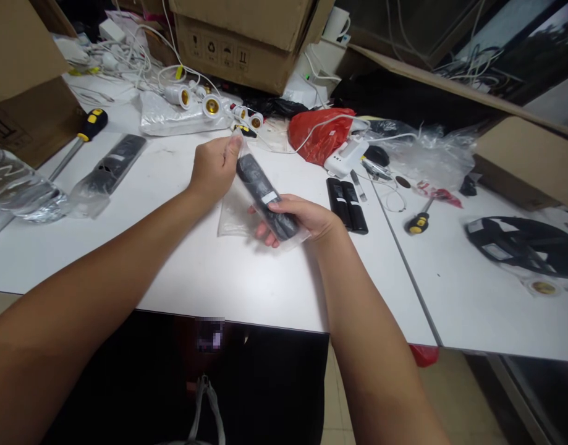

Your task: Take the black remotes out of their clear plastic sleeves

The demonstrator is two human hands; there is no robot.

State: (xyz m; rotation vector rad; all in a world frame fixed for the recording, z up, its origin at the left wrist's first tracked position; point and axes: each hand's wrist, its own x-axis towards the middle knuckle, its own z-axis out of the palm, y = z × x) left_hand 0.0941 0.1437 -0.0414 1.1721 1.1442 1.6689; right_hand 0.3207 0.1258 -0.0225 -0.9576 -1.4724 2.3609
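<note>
Clear plastic bag [302, 238] wraps a black oblong device [257, 179], mid-frame over the white table [265, 281]; the left hand [216, 165] over there pinches the bag's top, the right hand [306, 216] clasps the lower end

On the white table [265, 284] lie two black bars [356, 213], a screwdriver [418, 223] and a black reel [520, 244].

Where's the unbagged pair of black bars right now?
In the head view, right of centre: the pair lies on the table, just right of the right hand, near the power strip.
</note>
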